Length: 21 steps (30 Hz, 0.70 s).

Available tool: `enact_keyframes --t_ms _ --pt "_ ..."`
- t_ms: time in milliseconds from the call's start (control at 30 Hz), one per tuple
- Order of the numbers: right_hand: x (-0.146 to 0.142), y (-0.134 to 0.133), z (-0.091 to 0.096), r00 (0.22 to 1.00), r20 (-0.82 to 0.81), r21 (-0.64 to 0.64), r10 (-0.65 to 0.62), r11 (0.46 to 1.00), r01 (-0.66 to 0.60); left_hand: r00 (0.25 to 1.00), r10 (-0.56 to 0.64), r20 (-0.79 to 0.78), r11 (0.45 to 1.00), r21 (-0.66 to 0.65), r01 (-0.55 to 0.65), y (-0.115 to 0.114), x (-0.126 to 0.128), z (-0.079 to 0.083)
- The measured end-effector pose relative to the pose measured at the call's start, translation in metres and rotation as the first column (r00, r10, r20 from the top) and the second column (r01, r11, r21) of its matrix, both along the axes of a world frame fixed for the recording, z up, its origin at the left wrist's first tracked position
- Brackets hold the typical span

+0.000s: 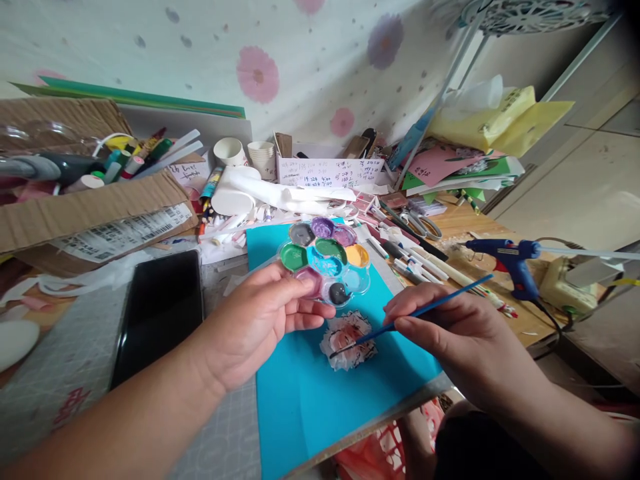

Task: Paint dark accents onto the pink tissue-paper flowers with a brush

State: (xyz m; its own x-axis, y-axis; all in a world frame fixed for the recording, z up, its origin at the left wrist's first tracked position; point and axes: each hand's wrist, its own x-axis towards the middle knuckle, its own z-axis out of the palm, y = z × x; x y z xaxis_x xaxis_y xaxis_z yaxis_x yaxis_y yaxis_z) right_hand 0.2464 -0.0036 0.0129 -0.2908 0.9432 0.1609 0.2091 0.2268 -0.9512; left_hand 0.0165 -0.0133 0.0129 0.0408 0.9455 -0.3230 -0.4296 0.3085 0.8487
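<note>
My left hand grips the near left rim of a clear flower-shaped paint palette, thumb on top and fingers below. Its wells hold green, purple, grey, yellow, blue, pink and black paint. Between the fingers of my right hand is a thin blue paintbrush, slanting down to the left. The dark brush tip lies over a crumpled white piece with reddish and black marks, though I cannot tell if it touches. That piece rests on a sheet of blue paper, just below the palette.
Left of the paper lies a black phone on a grey cutting mat. A cardboard box of pens stands behind. Paper cups, markers and scissors crowd the back. A blue glue gun sits at right.
</note>
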Motion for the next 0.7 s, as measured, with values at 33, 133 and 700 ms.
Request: enact_keyframes --t_ms 33,133,700 --pt "-0.0011 0.0 0.0012 1.0 0.022 0.026 -0.008 1.0 0.007 1.0 0.001 -0.001 1.0 0.0 -0.001 -0.0001 0.0 0.0002" --pt "-0.0042 0.0012 0.0034 0.998 0.055 0.086 -0.036 0.996 0.031 1.0 -0.005 -0.004 1.0 0.001 0.005 -0.0003 -0.0003 0.0005" --pt "0.0015 0.002 0.0024 0.999 0.037 0.004 0.006 1.0 -0.006 1.0 -0.003 -0.015 1.0 0.004 0.003 -0.0003 0.0 -0.0003"
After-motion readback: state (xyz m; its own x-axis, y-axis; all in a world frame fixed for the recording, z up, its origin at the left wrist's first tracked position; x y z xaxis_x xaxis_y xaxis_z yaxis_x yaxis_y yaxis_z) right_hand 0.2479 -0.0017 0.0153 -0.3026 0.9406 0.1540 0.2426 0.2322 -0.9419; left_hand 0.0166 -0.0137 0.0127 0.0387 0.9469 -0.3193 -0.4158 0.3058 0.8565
